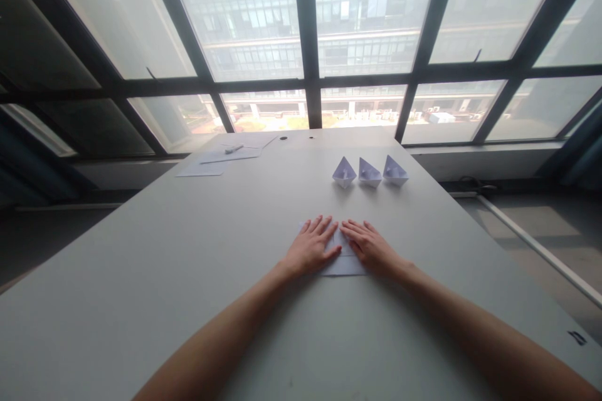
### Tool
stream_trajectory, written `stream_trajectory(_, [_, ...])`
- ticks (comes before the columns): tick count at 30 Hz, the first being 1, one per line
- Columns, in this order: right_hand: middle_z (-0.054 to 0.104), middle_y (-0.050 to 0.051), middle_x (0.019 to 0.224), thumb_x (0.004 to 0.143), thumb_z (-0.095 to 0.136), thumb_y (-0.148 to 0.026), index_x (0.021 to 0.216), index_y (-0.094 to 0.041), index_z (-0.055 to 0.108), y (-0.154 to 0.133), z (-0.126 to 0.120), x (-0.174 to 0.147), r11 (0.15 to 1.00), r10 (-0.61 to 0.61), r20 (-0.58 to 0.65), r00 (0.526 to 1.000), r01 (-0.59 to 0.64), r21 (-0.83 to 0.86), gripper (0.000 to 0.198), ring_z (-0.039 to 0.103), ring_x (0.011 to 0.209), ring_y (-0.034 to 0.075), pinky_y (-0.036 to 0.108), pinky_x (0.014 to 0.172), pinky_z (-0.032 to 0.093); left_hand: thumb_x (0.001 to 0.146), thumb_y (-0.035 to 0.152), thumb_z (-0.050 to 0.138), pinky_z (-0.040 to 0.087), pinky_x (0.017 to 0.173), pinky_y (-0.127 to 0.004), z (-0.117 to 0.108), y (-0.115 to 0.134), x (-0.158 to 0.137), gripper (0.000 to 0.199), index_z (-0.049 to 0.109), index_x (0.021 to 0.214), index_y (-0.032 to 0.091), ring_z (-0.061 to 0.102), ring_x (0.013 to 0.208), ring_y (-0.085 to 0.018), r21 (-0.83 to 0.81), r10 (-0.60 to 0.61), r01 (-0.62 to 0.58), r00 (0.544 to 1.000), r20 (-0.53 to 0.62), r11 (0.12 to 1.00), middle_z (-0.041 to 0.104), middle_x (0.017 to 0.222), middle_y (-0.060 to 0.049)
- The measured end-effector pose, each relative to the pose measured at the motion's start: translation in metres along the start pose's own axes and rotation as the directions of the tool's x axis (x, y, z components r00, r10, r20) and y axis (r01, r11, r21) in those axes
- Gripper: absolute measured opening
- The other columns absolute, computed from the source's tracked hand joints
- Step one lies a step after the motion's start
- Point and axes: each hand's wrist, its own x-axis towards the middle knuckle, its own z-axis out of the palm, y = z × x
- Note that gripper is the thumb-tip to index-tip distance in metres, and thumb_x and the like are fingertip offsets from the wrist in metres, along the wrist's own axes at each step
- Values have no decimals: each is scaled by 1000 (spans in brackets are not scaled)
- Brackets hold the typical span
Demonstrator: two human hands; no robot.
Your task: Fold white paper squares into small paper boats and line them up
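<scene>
A folded sheet of white paper [342, 266] lies flat on the white table [197, 263] in front of me. My left hand [314, 243] presses on its left part, fingers spread and pointing away from me. On its right part rests my right hand [370, 245], open, with the fingers stretched out and close together. A crease and folded layers show in the gap between the hands. Both hands cover much of the paper, so its full shape is hidden. Beyond them, three folded paper boats [344, 173] stand in a row.
Loose paper sheets [202, 168] lie at the far left of the table, with a small white object [234, 150], perhaps a pen, on top. Two dark holes are near the far edge. A dark mark [577, 338] is at the right edge. Large windows [254, 12] stand behind.
</scene>
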Motion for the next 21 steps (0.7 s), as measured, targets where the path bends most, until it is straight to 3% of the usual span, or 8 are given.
stream_trajectory(10, [48,8,148,96,47,-20,135,-26,56,-7,-6,-1,996,-74,-87,993,70,-49,41,38,141,23,52,119,20,97,65,31,14,121,-46,-1,1,0,69,29,154,27,17,150,-27,0,1,-1,1000,1,1000,24,162,-5])
stream_trajectory(14, [54,4,144,99,42,-20,134,-30,56,-12,-9,-1,987,-161,-32,986,161,6,40,42,139,20,50,117,25,97,65,27,14,121,-45,0,0,0,69,29,154,26,17,150,-26,5,6,-6,1000,-4,1000,24,162,-5])
stream_trajectory(18, [56,4,142,100,43,-26,134,-30,58,-13,-12,-1,988,-155,-8,988,155,20,37,45,137,22,51,116,27,99,63,23,14,121,-45,2,-1,-1,71,24,156,20,14,150,-25,4,10,-10,1000,-12,1000,22,162,-7])
stream_trajectory(21, [57,3,141,100,45,-34,125,-32,64,-10,-14,0,989,-150,8,989,150,3,31,46,136,23,54,115,27,102,53,20,15,121,-47,0,-2,0,63,31,153,17,15,150,-24,8,21,-21,999,-29,1000,26,161,-8])
